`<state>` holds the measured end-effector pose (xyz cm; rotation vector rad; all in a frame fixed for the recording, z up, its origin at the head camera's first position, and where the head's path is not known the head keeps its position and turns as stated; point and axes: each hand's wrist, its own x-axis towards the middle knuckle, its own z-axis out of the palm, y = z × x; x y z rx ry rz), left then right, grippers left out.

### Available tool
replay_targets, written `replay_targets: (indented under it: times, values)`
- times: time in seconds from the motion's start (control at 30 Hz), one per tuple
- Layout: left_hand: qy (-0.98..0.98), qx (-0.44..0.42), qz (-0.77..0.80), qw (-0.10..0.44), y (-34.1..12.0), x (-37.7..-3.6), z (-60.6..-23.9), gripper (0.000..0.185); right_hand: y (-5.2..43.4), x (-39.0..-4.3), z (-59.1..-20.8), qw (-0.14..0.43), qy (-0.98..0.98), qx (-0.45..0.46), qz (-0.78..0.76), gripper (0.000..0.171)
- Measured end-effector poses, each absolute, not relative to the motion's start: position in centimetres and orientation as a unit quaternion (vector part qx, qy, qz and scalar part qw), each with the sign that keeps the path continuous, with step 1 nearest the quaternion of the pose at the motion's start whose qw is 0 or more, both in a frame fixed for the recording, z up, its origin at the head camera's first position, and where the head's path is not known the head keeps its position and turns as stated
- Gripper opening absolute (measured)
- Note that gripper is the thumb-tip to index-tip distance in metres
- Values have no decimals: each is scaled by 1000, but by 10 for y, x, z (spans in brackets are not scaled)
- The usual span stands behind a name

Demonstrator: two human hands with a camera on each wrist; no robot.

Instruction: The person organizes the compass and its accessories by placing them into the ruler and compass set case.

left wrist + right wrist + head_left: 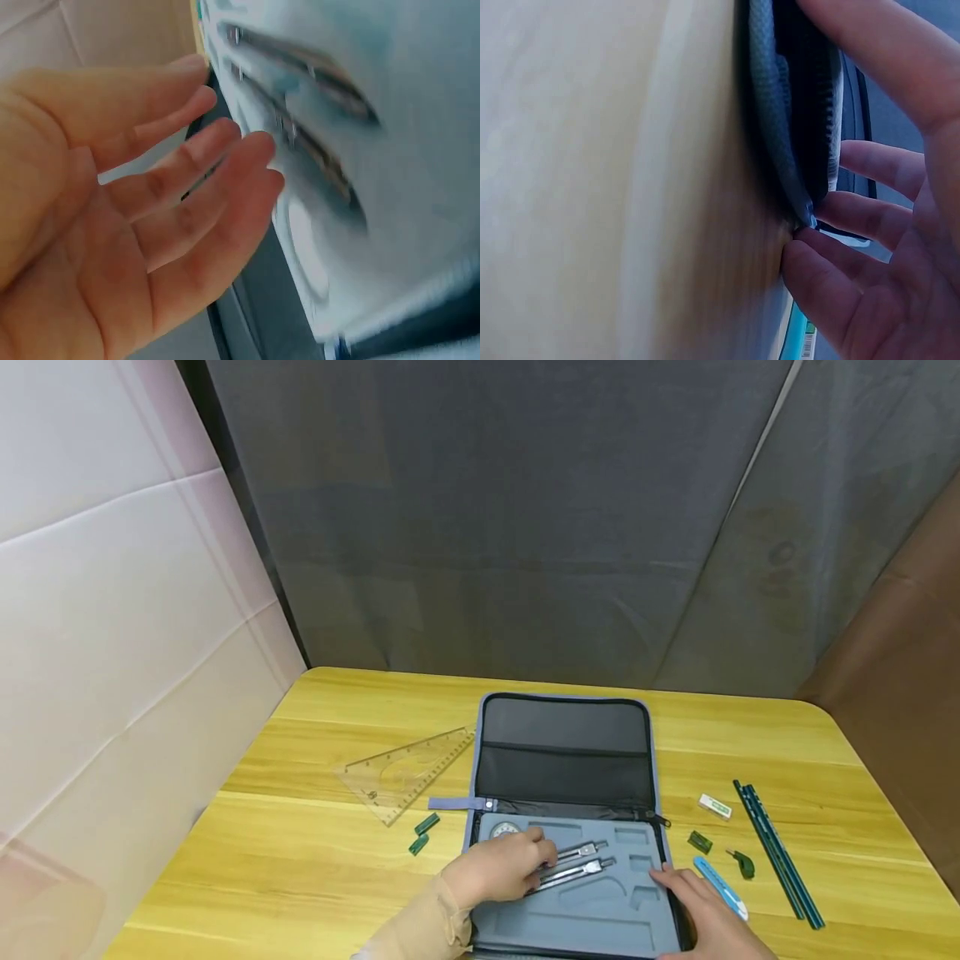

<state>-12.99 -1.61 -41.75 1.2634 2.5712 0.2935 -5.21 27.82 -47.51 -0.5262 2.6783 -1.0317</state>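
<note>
Now the counter carries an open case, its grey foam tray on the near side and its lid lying flat beyond. Left of the case sits a clear set square; right of it lie pencils. Two compasses lie side by side in the tray's slots. Over their left ends rests the left hand, fingers straight and released, grasping nothing. Against the tray's right edge rests the right hand, fingers loose.

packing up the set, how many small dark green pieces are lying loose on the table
4: two left of the case below the set square, two right of it near the eraser. The hands could hide more.
</note>
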Motion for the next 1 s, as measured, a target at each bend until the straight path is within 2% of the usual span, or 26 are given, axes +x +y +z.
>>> replay_targets:
  times: [0.23,0.47,0.6,1.0]
  values:
    - [896,405,142,112,-46,-145,-414,14,279,-52,-475,117,909,-177,-359,81]
    - [912,359,191,48,-79,-158,-415,12,280,-52,-476,115,904,-185,-367,79]
    - [928,317,195,18,-95,-165,-418,17,281,-52,-477,114,906,-187,-363,79]
    - [954,225,192,53,-122,-173,-427,17,282,-51,-480,94,912,-200,-345,80]
